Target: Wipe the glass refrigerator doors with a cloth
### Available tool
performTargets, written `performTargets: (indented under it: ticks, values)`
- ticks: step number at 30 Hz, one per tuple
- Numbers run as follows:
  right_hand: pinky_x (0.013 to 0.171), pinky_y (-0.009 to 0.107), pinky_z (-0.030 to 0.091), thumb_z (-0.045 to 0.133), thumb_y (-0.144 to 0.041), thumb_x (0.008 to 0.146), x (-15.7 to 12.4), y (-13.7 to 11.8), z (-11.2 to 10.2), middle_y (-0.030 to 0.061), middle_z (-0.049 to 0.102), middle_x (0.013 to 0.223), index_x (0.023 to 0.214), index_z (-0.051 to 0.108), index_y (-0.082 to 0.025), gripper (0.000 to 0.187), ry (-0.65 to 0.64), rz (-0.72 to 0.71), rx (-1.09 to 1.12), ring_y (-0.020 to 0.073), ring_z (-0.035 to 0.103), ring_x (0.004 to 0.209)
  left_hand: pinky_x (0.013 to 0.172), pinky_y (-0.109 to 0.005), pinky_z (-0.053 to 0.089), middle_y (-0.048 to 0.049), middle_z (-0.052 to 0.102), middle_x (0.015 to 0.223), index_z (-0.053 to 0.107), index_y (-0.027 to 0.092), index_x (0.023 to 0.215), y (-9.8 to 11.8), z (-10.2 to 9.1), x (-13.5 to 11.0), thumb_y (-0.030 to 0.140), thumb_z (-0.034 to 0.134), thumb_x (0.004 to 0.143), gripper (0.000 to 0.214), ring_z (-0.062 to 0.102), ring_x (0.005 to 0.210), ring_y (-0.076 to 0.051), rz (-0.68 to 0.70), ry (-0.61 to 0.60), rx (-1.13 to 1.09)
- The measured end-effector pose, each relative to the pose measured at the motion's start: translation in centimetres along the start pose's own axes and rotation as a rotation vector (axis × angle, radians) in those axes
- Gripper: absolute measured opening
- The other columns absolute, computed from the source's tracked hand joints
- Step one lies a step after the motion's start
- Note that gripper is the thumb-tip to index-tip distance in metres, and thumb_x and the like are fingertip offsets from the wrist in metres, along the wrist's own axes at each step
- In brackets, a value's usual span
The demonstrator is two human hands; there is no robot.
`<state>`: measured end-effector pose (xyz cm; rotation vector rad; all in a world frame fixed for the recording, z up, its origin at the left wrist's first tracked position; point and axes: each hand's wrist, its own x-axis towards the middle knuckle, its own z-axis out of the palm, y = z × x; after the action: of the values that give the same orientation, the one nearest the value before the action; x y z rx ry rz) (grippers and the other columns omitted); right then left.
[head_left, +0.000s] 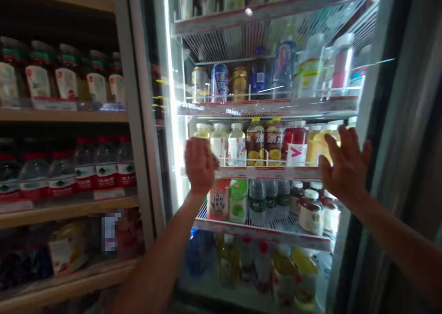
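Observation:
My left hand [200,164] reaches into the lit drinks fridge at the middle shelf rail [269,172]. It is in front of the pale milky bottles [228,143]. Its back faces me and its fingers point away, so I cannot see whether it holds anything. My right hand [345,166] is raised at the right end of the same shelf, fingers spread and empty, next to the fridge's right frame [371,120]. Between the hands stand brown tea bottles [265,141] and a red bottle [296,143].
The fridge has several wire shelves: cans [219,81] above, water bottles [257,201] and white-capped jars [311,210] below, yellow bottles [229,263] at the bottom. To the left, wooden shelves [65,208] carry red-labelled water bottles [105,164] and green-capped drinks [65,74].

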<state>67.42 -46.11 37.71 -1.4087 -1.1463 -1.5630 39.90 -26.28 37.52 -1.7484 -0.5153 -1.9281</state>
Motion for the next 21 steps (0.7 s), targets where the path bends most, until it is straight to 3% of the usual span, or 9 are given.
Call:
performTargets:
  ticks: [3, 5, 8, 11, 13, 15, 17, 19, 21]
  values:
    - [0.108, 0.053, 0.018, 0.037, -0.031, 0.089, 1.5, 0.4, 0.6, 0.0164, 0.034, 0.144, 0.135, 0.041, -0.015, 0.048, 0.002, 0.038, -0.072, 0.0280, 0.026, 0.136, 0.114, -0.046, 0.016, -0.0149, 0.034, 0.144, 0.039, 0.011, 0.134, 0.3, 1.3, 2.1, 0.024, 0.034, 0.089, 0.047, 0.018, 0.139, -0.023, -0.264, 0.151, 0.039]
    - [0.108, 0.052, 0.017, 0.037, -0.030, 0.089, 1.8, 0.3, 0.8, 0.0149, 0.034, 0.145, 0.136, 0.039, -0.016, 0.048, -0.001, 0.051, -0.074, 0.0270, 0.026, 0.137, 0.114, -0.045, 0.017, -0.0125, 0.035, 0.144, 0.038, 0.014, 0.135, 4.0, 2.4, 1.9, 0.024, 0.037, 0.087, 0.048, 0.016, 0.139, -0.022, -0.068, 0.033, -0.019]
    - [0.109, 0.052, 0.017, 0.039, -0.029, 0.089, 1.6, 0.1, 0.8, 0.0123, 0.033, 0.146, 0.138, 0.035, -0.020, 0.050, -0.004, 0.057, -0.052, 0.0260, 0.026, 0.136, 0.114, -0.040, 0.021, -0.0074, 0.045, 0.139, 0.041, 0.017, 0.133, 9.8, 3.4, 0.3, 0.022, 0.043, 0.085, 0.049, 0.019, 0.139, -0.021, 0.440, -0.192, -0.150]
    - [0.110, 0.051, 0.016, 0.039, -0.028, 0.089, 1.5, 0.1, 0.6, 0.0096, 0.032, 0.147, 0.140, 0.030, -0.024, 0.053, -0.008, 0.054, -0.042, 0.0243, 0.026, 0.137, 0.112, -0.038, 0.024, -0.0047, 0.050, 0.135, 0.042, 0.020, 0.132, 10.2, 3.3, 0.4, 0.024, 0.045, 0.084, 0.049, 0.025, 0.137, -0.020, 0.658, -0.264, -0.196]
    - [0.110, 0.050, 0.016, 0.039, -0.027, 0.089, 1.5, 0.1, 0.6, 0.0092, 0.032, 0.147, 0.141, 0.027, -0.024, 0.054, -0.031, 0.059, -0.047, 0.0238, 0.024, 0.137, 0.112, -0.039, 0.024, -0.0059, 0.047, 0.137, 0.039, 0.021, 0.135, 7.8, 3.0, 2.0, 0.024, 0.044, 0.085, 0.050, 0.026, 0.136, -0.020, 0.527, -0.198, -0.172]
    - [0.110, 0.050, 0.015, 0.038, -0.026, 0.089, 1.5, 0.1, 0.7, 0.0094, 0.030, 0.148, 0.142, 0.025, -0.024, 0.054, -0.049, 0.064, -0.042, 0.0236, 0.021, 0.139, 0.113, -0.043, 0.021, -0.0091, 0.038, 0.143, 0.036, 0.020, 0.137, 5.8, 3.1, 3.8, 0.025, 0.042, 0.087, 0.051, 0.023, 0.138, -0.022, 0.217, -0.022, -0.112]
    - [0.110, 0.051, 0.015, 0.037, -0.026, 0.090, 1.6, 0.0, 0.8, 0.0087, 0.029, 0.148, 0.143, 0.023, -0.024, 0.055, -0.050, 0.071, -0.027, 0.0233, 0.019, 0.139, 0.113, -0.047, 0.018, -0.0119, 0.032, 0.146, 0.034, 0.017, 0.138, 6.1, 3.5, 4.6, 0.025, 0.041, 0.087, 0.052, 0.017, 0.139, -0.025, 0.018, 0.090, -0.072]
    - [0.111, 0.051, 0.014, 0.036, -0.026, 0.090, 1.6, -0.1, 0.8, 0.0079, 0.028, 0.149, 0.143, 0.022, -0.025, 0.055, -0.043, 0.081, -0.016, 0.0232, 0.019, 0.139, 0.113, -0.045, 0.019, -0.0119, 0.035, 0.144, 0.035, 0.016, 0.137, 8.8, 4.2, 3.8, 0.025, 0.042, 0.086, 0.052, 0.017, 0.139, -0.025, 0.139, 0.030, -0.105]
    - [0.111, 0.051, 0.015, 0.036, -0.027, 0.090, 1.6, -0.1, 0.6, 0.0074, 0.028, 0.149, 0.144, 0.022, -0.025, 0.055, -0.049, 0.088, -0.012, 0.0232, 0.019, 0.139, 0.113, -0.041, 0.021, -0.0091, 0.045, 0.138, 0.039, 0.017, 0.135, 12.1, 4.8, 2.1, 0.023, 0.045, 0.085, 0.051, 0.021, 0.138, -0.022, 0.433, -0.118, -0.179]
